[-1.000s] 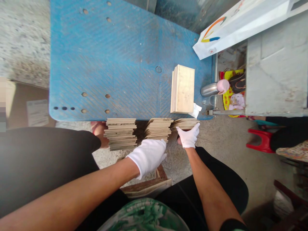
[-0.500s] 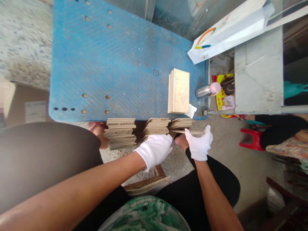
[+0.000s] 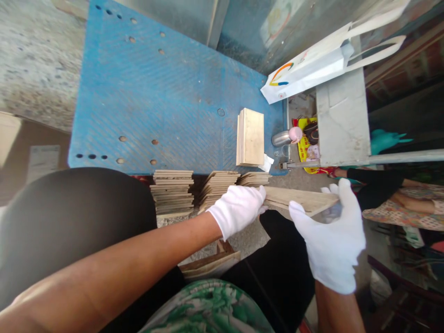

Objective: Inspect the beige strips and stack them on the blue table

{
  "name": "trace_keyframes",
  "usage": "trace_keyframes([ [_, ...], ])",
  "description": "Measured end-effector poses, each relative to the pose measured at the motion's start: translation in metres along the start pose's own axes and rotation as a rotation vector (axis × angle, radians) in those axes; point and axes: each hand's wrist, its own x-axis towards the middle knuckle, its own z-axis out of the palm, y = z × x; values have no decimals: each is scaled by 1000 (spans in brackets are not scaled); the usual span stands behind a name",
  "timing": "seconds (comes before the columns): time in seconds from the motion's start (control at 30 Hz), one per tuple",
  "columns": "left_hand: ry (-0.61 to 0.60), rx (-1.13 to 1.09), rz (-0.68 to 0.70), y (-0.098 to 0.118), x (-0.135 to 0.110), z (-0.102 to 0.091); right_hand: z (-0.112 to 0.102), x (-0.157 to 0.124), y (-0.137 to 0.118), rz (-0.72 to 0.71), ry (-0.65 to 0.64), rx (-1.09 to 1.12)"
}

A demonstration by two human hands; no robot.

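Note:
A thin, pale wooden board (image 3: 300,198) is held up between my two white-gloved hands, tilted in front of the blue table. My left hand (image 3: 239,207) is closed on its left end. My right hand (image 3: 335,236) spans the right end, thumb along the near edge and fingers at the far side; some of those fingers are blurred. Beside and behind my left hand are three stacks of similar boards: a left stack (image 3: 172,192), a middle stack (image 3: 218,185) partly covered by my left hand, and a smaller right stack (image 3: 255,178).
On the blue table (image 3: 166,101) lies a pile of wooden panels (image 3: 252,136) with a white paper scrap (image 3: 266,163). A metal flask (image 3: 280,138) with a pink lid and a white bag (image 3: 305,69) are at its right end. Another person (image 3: 391,189) sits at the right.
The board has risen toward me and into clearer view. My right hand has moved right and closer, and my left hand has shifted right onto the board's left end.

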Motion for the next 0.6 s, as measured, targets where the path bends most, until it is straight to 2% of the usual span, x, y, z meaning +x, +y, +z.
trace_keyframes([
  [0.1, -11, 53, 13, -1, -2, -8, 1, -1, -11, 8, 40, 185],
  [0.23, -50, 81, -64, 0, -3, -21, 4, 3, -17, 18, -6, 258],
  [0.37, -106, -4, -108, -2, -2, -31, 14, 14, -11, 32, -56, 377],
  [0.5, -81, -150, -238, -12, -1, -21, 36, 20, 10, 45, -184, 535],
  [0.6, -54, -282, -324, -22, 1, -7, 60, 13, 31, 115, -309, 454],
])
